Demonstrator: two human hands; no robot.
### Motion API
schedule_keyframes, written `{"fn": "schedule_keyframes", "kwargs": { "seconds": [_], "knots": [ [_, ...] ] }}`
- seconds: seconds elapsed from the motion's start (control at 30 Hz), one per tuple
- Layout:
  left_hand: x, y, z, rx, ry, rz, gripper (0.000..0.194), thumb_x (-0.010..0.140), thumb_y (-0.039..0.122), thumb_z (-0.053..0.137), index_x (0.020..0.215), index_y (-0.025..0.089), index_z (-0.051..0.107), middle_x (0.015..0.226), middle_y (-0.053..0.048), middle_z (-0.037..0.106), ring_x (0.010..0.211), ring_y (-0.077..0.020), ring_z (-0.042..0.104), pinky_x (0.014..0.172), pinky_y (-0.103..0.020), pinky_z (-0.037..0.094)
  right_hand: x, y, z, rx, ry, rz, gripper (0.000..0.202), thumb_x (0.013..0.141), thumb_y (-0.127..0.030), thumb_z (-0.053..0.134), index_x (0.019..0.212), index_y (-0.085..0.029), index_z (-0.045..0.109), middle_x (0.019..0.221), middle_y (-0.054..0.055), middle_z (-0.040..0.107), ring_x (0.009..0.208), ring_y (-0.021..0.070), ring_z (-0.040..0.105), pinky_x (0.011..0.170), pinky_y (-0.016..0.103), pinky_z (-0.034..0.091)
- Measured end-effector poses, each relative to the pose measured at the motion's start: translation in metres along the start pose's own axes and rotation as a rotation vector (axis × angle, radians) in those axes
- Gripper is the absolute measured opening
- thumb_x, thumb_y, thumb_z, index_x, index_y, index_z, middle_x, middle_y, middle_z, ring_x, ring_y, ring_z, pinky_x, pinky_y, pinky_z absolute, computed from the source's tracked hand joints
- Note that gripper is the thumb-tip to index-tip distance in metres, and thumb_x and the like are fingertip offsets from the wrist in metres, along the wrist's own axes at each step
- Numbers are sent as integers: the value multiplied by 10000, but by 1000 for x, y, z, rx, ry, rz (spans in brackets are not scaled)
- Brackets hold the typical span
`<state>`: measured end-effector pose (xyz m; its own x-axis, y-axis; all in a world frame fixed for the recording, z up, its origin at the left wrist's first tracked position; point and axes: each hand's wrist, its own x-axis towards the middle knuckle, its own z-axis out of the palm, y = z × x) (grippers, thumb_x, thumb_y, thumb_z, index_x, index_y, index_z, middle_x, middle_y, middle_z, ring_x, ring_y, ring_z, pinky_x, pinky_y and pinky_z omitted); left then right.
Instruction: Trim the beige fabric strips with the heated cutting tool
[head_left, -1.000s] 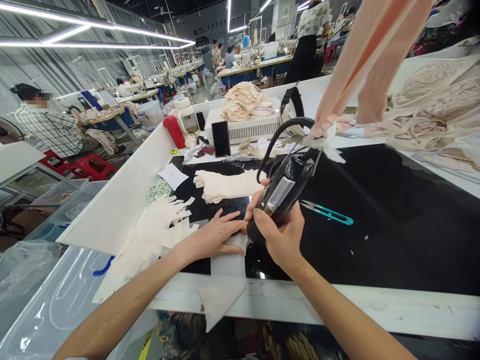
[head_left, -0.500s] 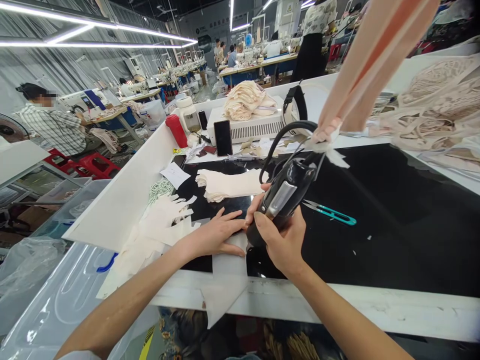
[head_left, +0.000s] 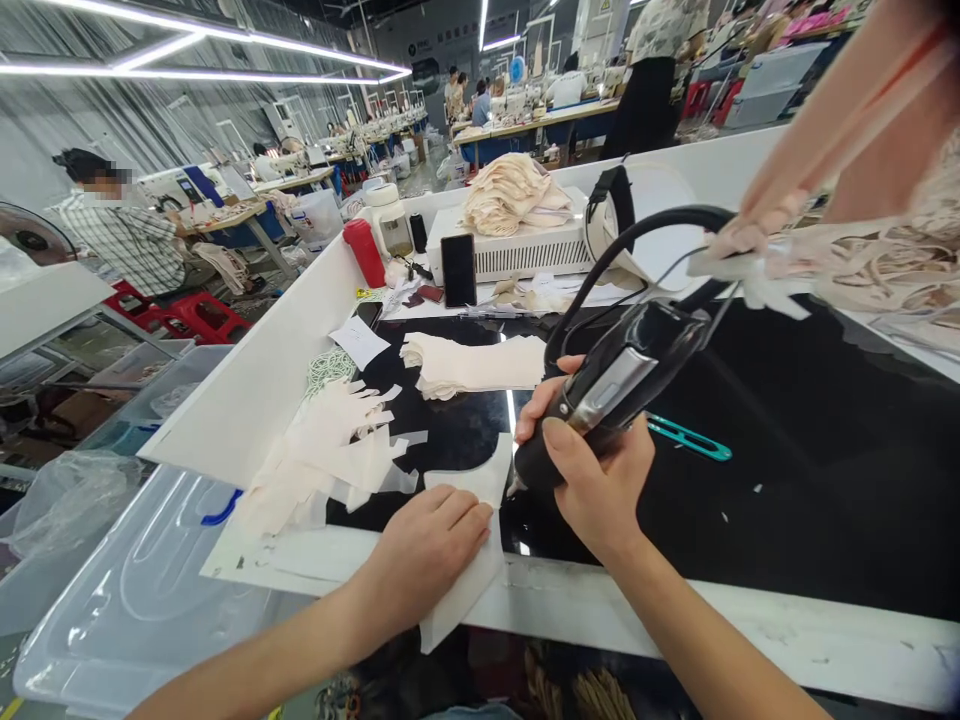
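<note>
Left Hand Found Curled on Cloth, Tool Tip Beside It

The black mat (head_left: pixel 847 490) extended beneath and beyond both hands. Loose scraps (head_left: pixel 322 450) lay beyond and left of the left hand (head_left: pixel 431 545). The right hand (head_left: pixel 600 480) was closed around a black tool (head_left: pixel 622 370), its lower end pointing toward the left hand. A cloth stack (head_left: pixel 480 365) lay beyond the left hand, well apart. The pale cloth (head_left: pixel 478 477) lay under the left hand, its near end overhanging the mat's edge. That hand, spread flat half a second earlier, had closed, apparently gripping the cloth, and shifted nearer the body. The cloth's far end was newly exposed, which suggested repositioning against the tool. Teal scissors (head_left: pixel 690 437) lay just beyond the right hand.
</note>
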<state>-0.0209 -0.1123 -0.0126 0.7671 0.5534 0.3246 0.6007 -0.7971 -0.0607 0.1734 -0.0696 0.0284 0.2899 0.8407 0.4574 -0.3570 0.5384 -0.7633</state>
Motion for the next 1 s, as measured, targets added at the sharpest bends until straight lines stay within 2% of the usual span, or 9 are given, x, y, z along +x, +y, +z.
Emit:
{"fn": "schedule_keyframes", "kwargs": {
  "seconds": [0.07, 0.17, 0.3, 0.43, 0.5, 0.57, 0.63, 0.8, 1.0],
  "knots": [
    [-3, -1, 0, -30, -53, 0, 207, 1115, 115, 454, 1193, 121, 645, 1015, -77, 714, 897, -229, 689, 825, -378, 618, 1, 0, -2, -2, 2, 6, 438, 866, -336, 864, 1236, -276, 635, 867, -33, 708, 651, 132, 649, 597, 289, 558],
    [-5, -16, -4, -101, -84, 69, 273, 1102, 57, 457, 1294, 129, 638, 1156, -93, 742, 1061, -222, 709, 953, -364, 610, 2, -4, -5, -4, 12, 13, 426, 866, -330, 869, 1223, -274, 645, 868, -35, 704, 661, 128, 661, 636, 293, 567],
    [-6, -45, -8, -180, -70, 261, 264, 1150, 119, 454, 1279, 167, 680, 1258, -68, 779, 1261, -214, 692, 1178, -382, 517, 1, -12, -9, -2, 18, 14, 397, 868, -348, 868, 1199, -273, 661, 847, -43, 692, 656, 126, 658, 640, 289, 569],
    [-6, -60, -4, -260, -64, 324, 271, 1163, 157, 458, 1214, 184, 723, 1347, -46, 771, 1366, -209, 664, 1226, -370, 497, 0, -15, -12, -9, 11, 6, 393, 859, -357, 878, 1181, -268, 671, 852, -43, 699, 653, 129, 666, 638, 287, 578],
    [-4, -58, -3, -273, -38, 270, 261, 1151, 142, 471, 1214, 164, 723, 1315, -65, 777, 1293, -211, 701, 1138, -345, 567, -1, -14, -14, -13, 1, 14, 397, 851, -354, 885, 1176, -269, 673, 852, -44, 704, 654, 132, 675, 645, 292, 586],
    [0, -54, -1, -255, 5, 154, 277, 1127, 91, 463, 1244, 144, 708, 1254, -91, 778, 1165, -206, 739, 995, -320, 632, 0, -13, -15, -17, -3, 20, 394, 850, -348, 885, 1174, -270, 675, 851, -44, 707, 656, 136, 681, 647, 296, 590],
    [5, -49, 1, -233, 48, 38, 317, 1095, 41, 444, 1277, 135, 686, 1213, -108, 768, 1114, -202, 743, 929, -311, 651, 1, -11, -15, -22, 4, 12, 395, 849, -345, 883, 1177, -268, 676, 844, -43, 709, 653, 136, 679, 647, 297, 588],
    [22, -43, 17, -221, 118, -69, 275, 1103, 72, 457, 1263, 124, 674, 1231, -126, 750, 1179, -212, 726, 1029, -346, 642, 2, -7, -17, -32, -4, 13, 393, 851, -327, 880, 1183, -268, 678, 850, -41, 708, 652, 142, 675, 648, 312, 588],
    [24, -42, 32, -181, 72, -73, 264, 1100, 69, 459, 1255, 102, 670, 1211, -123, 749, 1141, -234, 729, 987, -359, 664, -5, -13, -26, -64, -4, -1, 362, 856, -300, 874, 1164, -258, 689, 833, -32, 712, 661, 151, 680, 646, 320, 597]
  ]
}}
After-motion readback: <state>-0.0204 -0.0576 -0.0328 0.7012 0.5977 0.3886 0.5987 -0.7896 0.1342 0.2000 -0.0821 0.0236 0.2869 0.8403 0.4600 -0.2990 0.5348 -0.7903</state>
